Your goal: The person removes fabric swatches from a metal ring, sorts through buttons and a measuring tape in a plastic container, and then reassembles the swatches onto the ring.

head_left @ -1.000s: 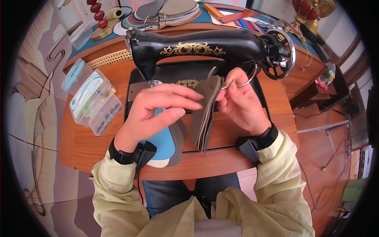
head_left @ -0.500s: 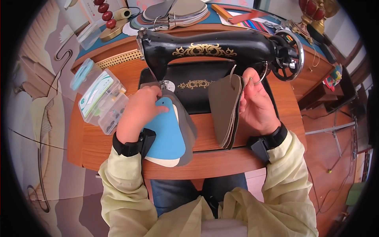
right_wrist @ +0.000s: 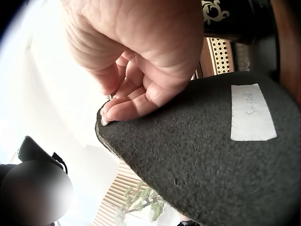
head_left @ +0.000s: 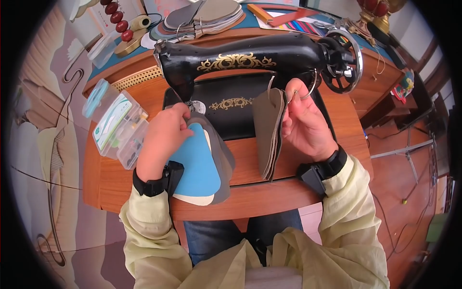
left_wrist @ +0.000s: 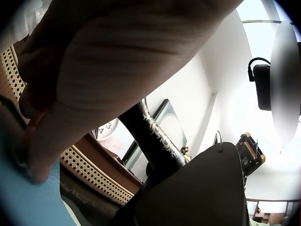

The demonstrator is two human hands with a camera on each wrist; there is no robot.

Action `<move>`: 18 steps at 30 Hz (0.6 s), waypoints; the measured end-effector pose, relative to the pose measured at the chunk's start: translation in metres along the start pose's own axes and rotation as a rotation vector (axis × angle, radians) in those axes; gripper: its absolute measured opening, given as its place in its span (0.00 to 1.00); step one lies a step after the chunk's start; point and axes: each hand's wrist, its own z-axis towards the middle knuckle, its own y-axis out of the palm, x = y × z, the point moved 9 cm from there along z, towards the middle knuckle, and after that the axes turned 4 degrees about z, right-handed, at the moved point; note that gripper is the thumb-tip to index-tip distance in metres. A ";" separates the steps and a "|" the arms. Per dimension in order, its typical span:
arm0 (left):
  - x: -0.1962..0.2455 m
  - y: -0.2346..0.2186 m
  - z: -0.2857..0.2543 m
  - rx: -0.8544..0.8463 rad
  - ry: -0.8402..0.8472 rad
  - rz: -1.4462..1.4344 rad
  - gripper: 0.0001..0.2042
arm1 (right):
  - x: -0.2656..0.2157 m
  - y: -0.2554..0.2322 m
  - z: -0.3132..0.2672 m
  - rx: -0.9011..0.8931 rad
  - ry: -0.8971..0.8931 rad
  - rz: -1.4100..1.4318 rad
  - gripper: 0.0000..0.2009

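My right hand (head_left: 310,127) pinches an open metal ring (head_left: 314,86) from which a stack of brown swatches (head_left: 267,132) hangs upright over the sewing machine's bed. A white label (right_wrist: 252,112) shows on the stack's dark outer face in the right wrist view. At the left, my left hand (head_left: 165,135) grips the narrow top end of a blue swatch (head_left: 198,166); its thumb (left_wrist: 41,169) lies on the blue surface in the left wrist view. Beneath the blue one lie a cream swatch (head_left: 195,198) and grey-brown swatches (head_left: 224,166), fanned out on the table.
A black sewing machine (head_left: 240,50) stands behind both hands, its handwheel (head_left: 357,62) at the right. An open clear plastic case (head_left: 120,127) is left of my left hand. More ringed swatches (head_left: 204,19) lie on the blue-topped surface behind.
My left hand has left the front of the brown stack and moved down-left to the blue swatch, where its fingers now cover the hole at the top. My right hand still holds the ring.
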 end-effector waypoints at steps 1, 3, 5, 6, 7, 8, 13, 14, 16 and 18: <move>0.002 -0.002 -0.002 -0.003 0.005 0.008 0.13 | 0.000 0.000 0.000 -0.005 -0.005 -0.001 0.04; 0.010 -0.009 -0.005 -0.013 0.018 0.022 0.11 | 0.000 0.001 0.000 0.007 -0.001 0.005 0.05; 0.030 -0.024 -0.004 0.084 0.159 -0.143 0.08 | 0.000 0.000 -0.002 0.016 -0.001 0.011 0.05; 0.040 -0.033 -0.006 0.135 0.225 -0.226 0.06 | 0.001 -0.001 -0.002 0.016 -0.002 0.013 0.05; 0.046 -0.036 -0.007 0.103 0.234 -0.310 0.07 | 0.002 -0.001 -0.001 0.012 -0.001 0.018 0.05; 0.053 -0.041 -0.008 0.074 0.241 -0.393 0.07 | 0.003 0.000 0.000 0.007 -0.008 0.019 0.05; 0.067 -0.052 -0.016 0.152 0.508 -0.834 0.10 | 0.003 0.003 -0.001 0.003 0.004 0.024 0.05; 0.069 -0.054 -0.017 0.169 0.546 -0.892 0.10 | 0.005 0.004 -0.002 -0.004 0.023 0.017 0.05; 0.068 -0.052 -0.017 0.169 0.598 -0.977 0.11 | 0.009 0.006 -0.004 -0.017 0.060 0.004 0.05; 0.067 -0.046 -0.014 0.130 0.627 -1.031 0.11 | 0.012 0.011 -0.004 -0.044 0.089 -0.032 0.05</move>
